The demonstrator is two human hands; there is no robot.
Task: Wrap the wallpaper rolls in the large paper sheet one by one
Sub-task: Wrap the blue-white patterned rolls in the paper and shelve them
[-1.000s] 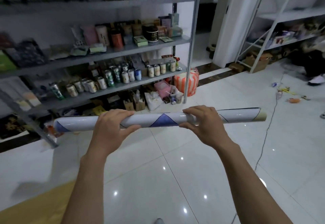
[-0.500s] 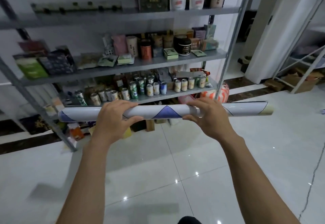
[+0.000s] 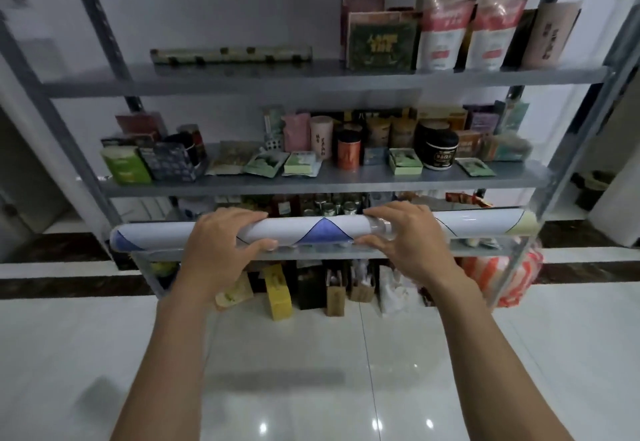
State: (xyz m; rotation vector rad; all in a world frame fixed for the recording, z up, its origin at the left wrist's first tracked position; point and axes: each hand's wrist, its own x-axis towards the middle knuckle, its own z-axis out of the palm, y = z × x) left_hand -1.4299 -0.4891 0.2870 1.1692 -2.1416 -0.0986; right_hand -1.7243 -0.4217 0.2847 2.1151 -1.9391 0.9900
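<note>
A white wallpaper roll (image 3: 322, 231) with blue triangle shapes and thin black lines is held level in the air in front of a shelf rack. My left hand (image 3: 221, 243) grips it left of its middle, fingers over the top and thumb underneath. My right hand (image 3: 405, 236) grips it right of the middle in the same way. The roll's right end is pale yellow. No large paper sheet is in view.
A grey metal shelf rack (image 3: 311, 77) stands straight ahead, its boards packed with boxes, pouches, jars and cans. A long patterned roll (image 3: 232, 54) lies on the upper board. Small boxes and an orange striped bag (image 3: 502, 274) sit under it on the glossy white tiled floor (image 3: 311, 388).
The view has lifted and moved closer to the shelf rack, which now fills the frame. The brown paper on the floor has left the view. Both hands keep the same hold on the roll.
</note>
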